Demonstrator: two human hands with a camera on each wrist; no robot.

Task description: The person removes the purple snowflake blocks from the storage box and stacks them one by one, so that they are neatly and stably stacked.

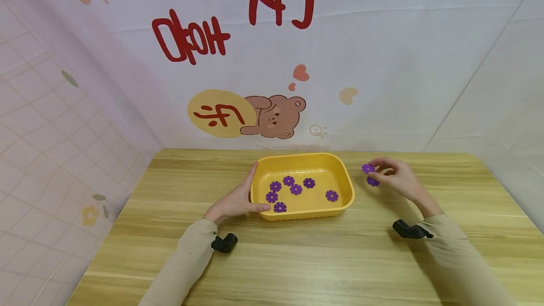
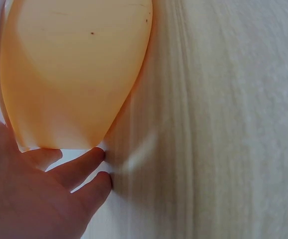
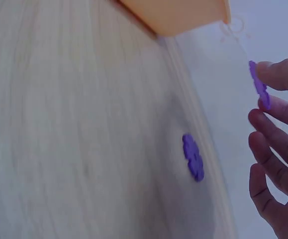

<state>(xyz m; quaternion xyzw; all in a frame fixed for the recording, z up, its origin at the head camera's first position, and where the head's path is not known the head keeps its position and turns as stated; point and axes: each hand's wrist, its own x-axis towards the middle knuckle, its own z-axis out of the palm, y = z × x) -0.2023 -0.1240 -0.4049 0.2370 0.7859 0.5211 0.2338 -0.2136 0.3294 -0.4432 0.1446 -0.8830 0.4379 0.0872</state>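
Note:
My left hand point(image 1: 235, 202) grips the left end of a yellow plastic basin point(image 1: 306, 214), its thumb over the front rim and the other fingers along the outer side wall. In the left wrist view those fingertips point(image 2: 98, 153) lie against the bottom edge of the wall. Several purple snowflake discs point(image 1: 309, 183) lie flat inside the basin. To the right of it, my right hand point(image 1: 401, 181) pinches a purple snowflake disc point(image 3: 259, 85) between thumb and index finger, above the table. Another disc point(image 3: 193, 157) lies on the tabletop below that hand.
The wooden table point(image 1: 297, 263) stands against a white wall cloth point(image 1: 382, 60) printed with red characters and a bear. Black wrist mounts point(image 1: 410, 229) sit on both sleeves. The table's back edge runs close behind the basin.

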